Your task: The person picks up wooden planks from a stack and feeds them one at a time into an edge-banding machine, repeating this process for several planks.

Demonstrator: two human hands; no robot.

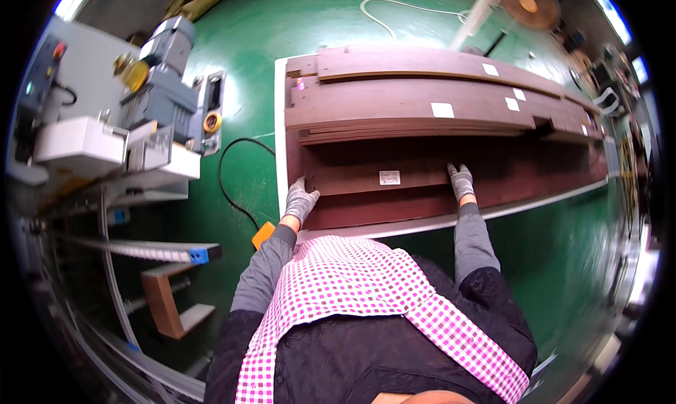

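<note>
A short dark-brown board [352, 181] with a white label [389, 178] lies lengthwise across the near part of a low table [380, 212]. My left hand [301, 200], in a grey-and-white work glove, grips the board's left end, thumb on the near side. At its right end, my gloved right hand [461, 183] holds the board with its fingers pointing away from me. The fingers' undersides are hidden. Just beyond is a stack of longer brown boards [394, 94], several bearing white labels.
Grey machinery with a motor [167, 48] stands on the left, a roll of tape [213, 122] beside it. A black cable runs over the green floor to an orange box [263, 235]. A brown frame-like piece [163, 305] is at the lower left. Behind the table stands a round fan [528, 2].
</note>
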